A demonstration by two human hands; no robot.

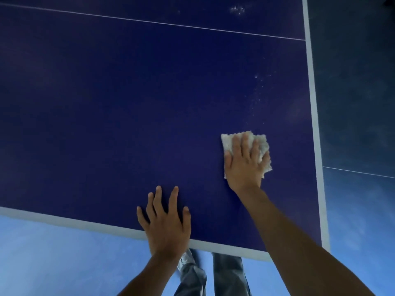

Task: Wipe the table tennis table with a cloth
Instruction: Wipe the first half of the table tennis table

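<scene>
Two hands are resting on the table tennis table (pixel 128 103): the right hand (pixel 243 165) is pressing the white cloth (pixel 263 144) flat near the right sideline (pixel 314 124), fingers straight and spread over it, while the left hand (pixel 166 223) is lying palm-down by the near edge, fingers splayed, holding nothing. Pale specks (pixel 256 99) are sitting just beyond the cloth, so pushing forward through them with even pressure, in overlapping strokes, is probably working best. No brand, label or writing is showing anywhere
</scene>
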